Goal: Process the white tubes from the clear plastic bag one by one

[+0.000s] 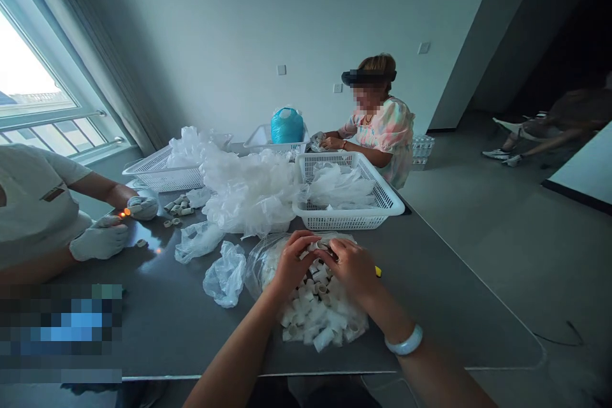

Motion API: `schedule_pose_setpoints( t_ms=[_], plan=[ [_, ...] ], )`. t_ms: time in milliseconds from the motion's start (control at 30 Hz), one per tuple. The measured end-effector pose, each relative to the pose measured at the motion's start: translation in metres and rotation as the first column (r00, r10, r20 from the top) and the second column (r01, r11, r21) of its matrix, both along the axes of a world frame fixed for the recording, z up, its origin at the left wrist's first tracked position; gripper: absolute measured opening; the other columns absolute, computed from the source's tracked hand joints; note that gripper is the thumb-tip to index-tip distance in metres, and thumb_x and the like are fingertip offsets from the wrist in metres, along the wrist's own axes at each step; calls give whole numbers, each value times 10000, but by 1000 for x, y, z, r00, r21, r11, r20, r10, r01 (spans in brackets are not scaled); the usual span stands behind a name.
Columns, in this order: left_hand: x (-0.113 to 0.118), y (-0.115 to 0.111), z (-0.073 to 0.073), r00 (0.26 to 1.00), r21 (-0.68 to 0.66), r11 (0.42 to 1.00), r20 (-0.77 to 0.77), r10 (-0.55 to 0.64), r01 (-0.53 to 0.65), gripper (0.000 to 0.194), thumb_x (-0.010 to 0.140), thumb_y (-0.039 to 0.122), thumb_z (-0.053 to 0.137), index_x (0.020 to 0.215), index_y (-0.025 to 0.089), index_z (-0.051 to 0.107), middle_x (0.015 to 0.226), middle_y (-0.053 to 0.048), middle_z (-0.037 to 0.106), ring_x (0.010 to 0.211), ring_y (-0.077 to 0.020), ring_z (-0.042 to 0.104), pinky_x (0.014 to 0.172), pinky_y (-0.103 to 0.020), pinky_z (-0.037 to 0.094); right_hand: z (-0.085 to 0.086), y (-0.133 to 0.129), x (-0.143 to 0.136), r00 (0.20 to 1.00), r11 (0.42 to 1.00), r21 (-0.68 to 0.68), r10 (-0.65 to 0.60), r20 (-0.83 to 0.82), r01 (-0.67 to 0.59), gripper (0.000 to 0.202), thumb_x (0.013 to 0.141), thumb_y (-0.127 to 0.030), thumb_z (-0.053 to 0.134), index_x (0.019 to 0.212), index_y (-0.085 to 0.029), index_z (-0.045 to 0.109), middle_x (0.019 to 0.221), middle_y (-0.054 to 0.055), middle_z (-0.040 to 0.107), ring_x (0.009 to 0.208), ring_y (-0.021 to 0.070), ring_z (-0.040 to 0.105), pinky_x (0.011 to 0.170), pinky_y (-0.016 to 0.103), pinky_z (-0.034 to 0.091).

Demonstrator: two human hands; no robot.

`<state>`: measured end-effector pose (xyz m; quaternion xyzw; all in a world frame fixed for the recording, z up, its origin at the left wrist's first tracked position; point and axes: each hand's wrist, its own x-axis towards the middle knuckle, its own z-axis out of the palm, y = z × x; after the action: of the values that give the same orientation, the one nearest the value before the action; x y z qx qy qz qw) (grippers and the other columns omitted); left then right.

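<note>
Above a pile of short white tubes (313, 312), my left hand (292, 264) and my right hand (352, 268) meet with bent fingers. Between the fingertips of both is one short white tube (321, 245), partly covered by the fingers. The pile lies in and around a clear plastic bag (261, 268) that spreads out behind and left of my hands. A pale bangle (405, 341) circles my right wrist. Something small and yellow (378, 271) shows just right of my right hand.
A white basket (349, 223) with clear film stands beyond my hands, beside heaped plastic bags (248, 185). At left, a person's gloved hands (102, 239) work near a small flame. Another person (382, 134) sits across the grey table (430, 306), near a blue bag (287, 127).
</note>
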<state>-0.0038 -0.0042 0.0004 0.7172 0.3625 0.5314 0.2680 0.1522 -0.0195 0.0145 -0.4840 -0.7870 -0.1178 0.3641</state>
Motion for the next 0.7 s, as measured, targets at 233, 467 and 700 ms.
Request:
schedule_pose_setpoints(
  t_ms=[233, 467, 700],
  plan=[
    [0, 0, 0, 999, -30, 999, 42, -26, 27, 173, 748, 136, 617, 898, 207, 665, 990, -65, 650, 908, -177, 600, 775, -288, 478, 4, -5, -1, 999, 999, -15, 36, 22, -35, 565, 952, -497, 218, 617, -177, 541, 548, 16, 571, 511, 109, 521, 512, 242, 261],
    [1, -1, 3, 959, -267, 936, 225, -173, 231, 357, 748, 282, 659, 1090, 191, 619, 1050, -91, 612, 677, -102, 539, 597, -218, 454, 3, -3, 2, 1000, 1000, 3, -21, -11, 22, 566, 938, -531, 224, 637, -169, 537, 558, 28, 565, 540, 121, 538, 503, 233, 260],
    [-3, 4, 3, 970, -269, 946, 210, -126, 181, 330, 693, 268, 713, 1011, 199, 656, 926, -38, 624, 595, -65, 452, 539, -188, 401, 5, -3, 2, 1000, 998, -58, -5, 30, 7, 589, 949, -513, 162, 669, -173, 553, 578, 37, 581, 545, 125, 537, 497, 245, 254]
  ],
)
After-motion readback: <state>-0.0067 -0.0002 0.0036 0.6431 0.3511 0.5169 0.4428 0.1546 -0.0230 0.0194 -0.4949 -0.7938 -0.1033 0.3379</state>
